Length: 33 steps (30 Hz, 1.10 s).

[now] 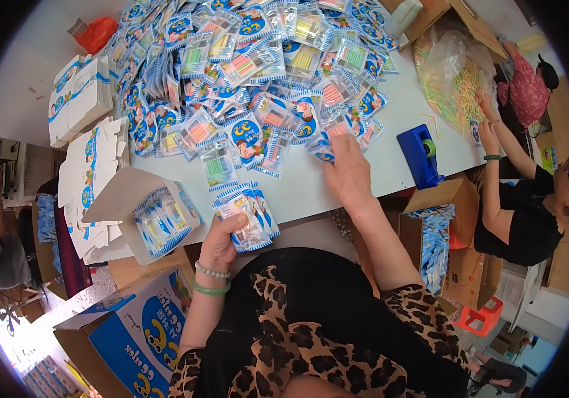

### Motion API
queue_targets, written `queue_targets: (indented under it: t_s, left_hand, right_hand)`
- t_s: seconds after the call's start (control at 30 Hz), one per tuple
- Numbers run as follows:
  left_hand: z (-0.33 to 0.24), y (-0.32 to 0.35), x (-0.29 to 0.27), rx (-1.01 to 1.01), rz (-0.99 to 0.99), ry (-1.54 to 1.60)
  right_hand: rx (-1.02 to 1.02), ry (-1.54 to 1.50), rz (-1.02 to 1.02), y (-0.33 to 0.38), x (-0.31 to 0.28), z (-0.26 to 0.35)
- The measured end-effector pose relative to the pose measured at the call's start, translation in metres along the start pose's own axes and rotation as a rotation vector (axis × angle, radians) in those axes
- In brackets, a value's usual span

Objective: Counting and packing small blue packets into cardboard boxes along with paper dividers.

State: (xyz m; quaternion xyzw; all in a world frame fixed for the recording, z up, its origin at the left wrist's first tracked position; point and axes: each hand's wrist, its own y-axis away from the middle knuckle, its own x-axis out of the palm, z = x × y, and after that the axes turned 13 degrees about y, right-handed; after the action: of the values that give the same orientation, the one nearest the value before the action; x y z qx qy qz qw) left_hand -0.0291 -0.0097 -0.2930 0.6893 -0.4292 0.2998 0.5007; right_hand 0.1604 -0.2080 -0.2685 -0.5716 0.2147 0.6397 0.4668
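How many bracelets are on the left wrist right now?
2, both on the left wrist below the left hand gripping a stack of blue-and-white packets: a pale beaded bracelet nearer the hand, a green bangle just behind it.

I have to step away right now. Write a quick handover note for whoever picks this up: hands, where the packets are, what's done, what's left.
Left hand: gripping a small stack of blue-edged packets at the table's near edge.
Right hand: palm down on a packet at the edge of the loose pile.
Done: a row of packets stands in the open white carton to the left.
Left: the big pile remains loose; flat unfolded cartons are stacked at far left. A blue tape dispenser sits to the right. Another person works at the table's right end.
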Motion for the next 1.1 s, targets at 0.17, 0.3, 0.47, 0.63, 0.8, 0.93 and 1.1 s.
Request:
queue_targets:
  t_s: [0.17, 0.3, 0.47, 0.63, 0.8, 0.93, 1.1]
  left_hand:
    - [-0.001, 0.000, 0.001, 0.004, -0.005, 0.000]
    - [0.000, -0.001, 0.002, 0.009, -0.010, 0.004]
    - [0.000, -0.004, 0.006, 0.024, 0.005, -0.014]
    - [0.001, 0.002, 0.024, 0.042, -0.100, -0.154]
    - [0.005, -0.001, 0.037, 0.084, -0.190, -0.307]
    - [0.006, -0.004, 0.035, 0.111, -0.228, -0.259]
    - [0.018, -0.009, 0.040, 0.250, -0.246, -0.251]
  right_hand:
    - [0.194, -0.167, 0.111, 0.000, -0.024, -0.014]
    - [0.264, -0.110, 0.366, 0.014, -0.051, 0.001]
    - [-0.050, -0.001, 0.285, 0.036, -0.021, 0.003]
    - [-0.067, -0.067, 0.204, 0.037, -0.031, 0.008]
    - [-0.138, 0.209, 0.219, 0.036, -0.014, 0.003]
    - [0.194, -0.524, 0.510, 0.022, -0.040, 0.009]
    - [0.402, -1.405, 0.803, 0.032, -0.041, 0.074]
